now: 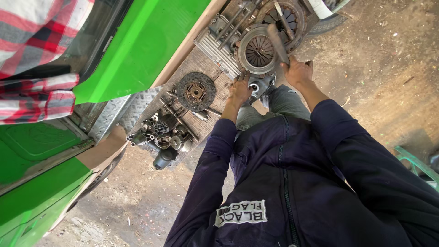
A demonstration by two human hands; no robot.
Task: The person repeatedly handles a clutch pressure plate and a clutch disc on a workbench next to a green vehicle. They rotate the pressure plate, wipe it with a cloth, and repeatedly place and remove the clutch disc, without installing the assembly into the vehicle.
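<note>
Nearest, left hand (pixel 240 89) with fingers spread, bracing the lower rim of the pressure plate (pixel 258 50) on the desk (pixel 194 59). Right hand (pixel 297 71) closed round a hammer (pixel 279 43) raised over it. Likely heavy, rigid steel, greasy – best gripped by the outer rim. Beside it, clutch disc (pixel 196 91); leftward, green vehicle (pixel 146 41).

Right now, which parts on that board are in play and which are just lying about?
In hand:
- clutch pressure plate, steadied by the left hand
- hammer, gripped in the right hand

Lying about:
- clutch disc
- pile of small engine parts
- second round clutch part behind
- ribbed metal cover
</note>
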